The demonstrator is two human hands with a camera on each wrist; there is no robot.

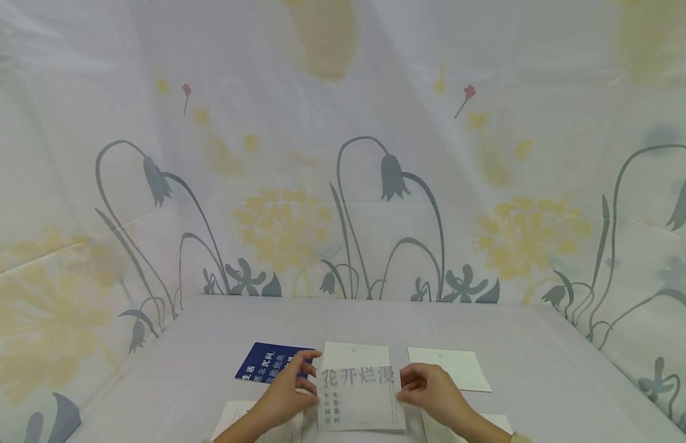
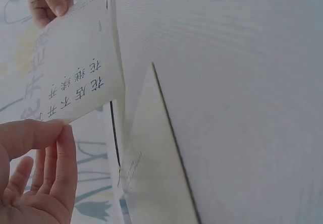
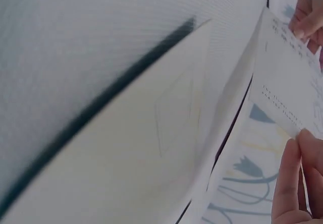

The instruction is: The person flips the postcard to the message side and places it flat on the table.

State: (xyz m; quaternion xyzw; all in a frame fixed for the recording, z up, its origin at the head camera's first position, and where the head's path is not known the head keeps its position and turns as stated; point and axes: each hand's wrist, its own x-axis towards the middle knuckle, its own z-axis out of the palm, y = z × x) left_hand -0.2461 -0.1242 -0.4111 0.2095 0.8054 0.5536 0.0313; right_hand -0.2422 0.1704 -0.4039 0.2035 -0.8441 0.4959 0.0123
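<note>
Low in the middle of the head frame, you hold one translucent printed sheet (image 1: 360,398) just above the counter (image 1: 542,369), between both hands. Your left hand (image 1: 284,394) pinches its left edge, thumb on top and fingers (image 2: 60,158) beneath, the wrist angled in from the lower left. Your right hand (image 1: 431,391) pinches the right edge, fingers (image 3: 290,178) curled around the paper, the forearm coming in from the lower right. The sheet carries large grey characters along its upper part and two smaller lines below.

Around it you can count one dark blue booklet (image 1: 267,363) to the left of centre, partly under your left fingers, and four pale cards: one white card (image 1: 356,355) directly behind the sheet, another (image 1: 450,367) to the right of it, and two more at the bottom edge, one (image 1: 232,418) beneath your left wrist and one (image 1: 500,421) beside your right wrist. A floral cloth (image 1: 343,154) covers the counter and rises behind it.
</note>
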